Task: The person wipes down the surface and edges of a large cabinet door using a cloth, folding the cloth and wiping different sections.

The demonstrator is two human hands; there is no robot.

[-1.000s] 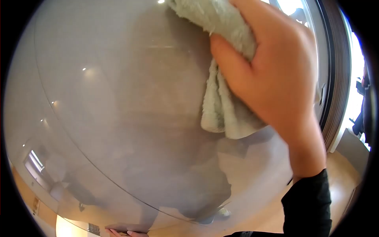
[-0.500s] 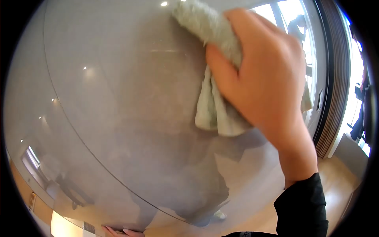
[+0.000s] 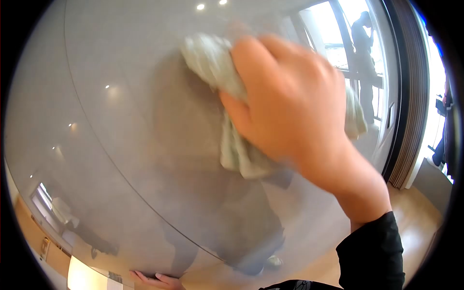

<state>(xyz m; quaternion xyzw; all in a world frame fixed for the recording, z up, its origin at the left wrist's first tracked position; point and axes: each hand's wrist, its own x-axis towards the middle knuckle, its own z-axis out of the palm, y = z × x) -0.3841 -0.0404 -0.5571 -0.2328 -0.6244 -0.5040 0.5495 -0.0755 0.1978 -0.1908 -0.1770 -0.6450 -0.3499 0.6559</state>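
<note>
My right hand (image 3: 295, 101) is closed round a pale green cloth (image 3: 210, 60) and holds it against a glossy grey panel (image 3: 130, 140). The cloth bunches out past the thumb, and folds of it hang below the palm. Another end shows beyond the wrist side of the hand. Low at the bottom edge, my left hand (image 3: 157, 280) shows only in part, its fingers stretched out flat beside the panel; it holds nothing that I can see. A black sleeve (image 3: 372, 251) covers my right forearm.
A thin seam (image 3: 140, 193) curves down the panel, which mirrors lights, a window and figures. To the right stand a ribbed brown strip (image 3: 414, 96) and a bright opening with a person (image 3: 447, 121) partly visible. Wooden floor (image 3: 411, 217) lies below; a lit lamp-like shape (image 3: 87, 275) glows at lower left.
My right hand has moved left and somewhat down across the panel with the cloth in its grip. The left hand stays low at the bottom edge, and the view has shifted slightly.
</note>
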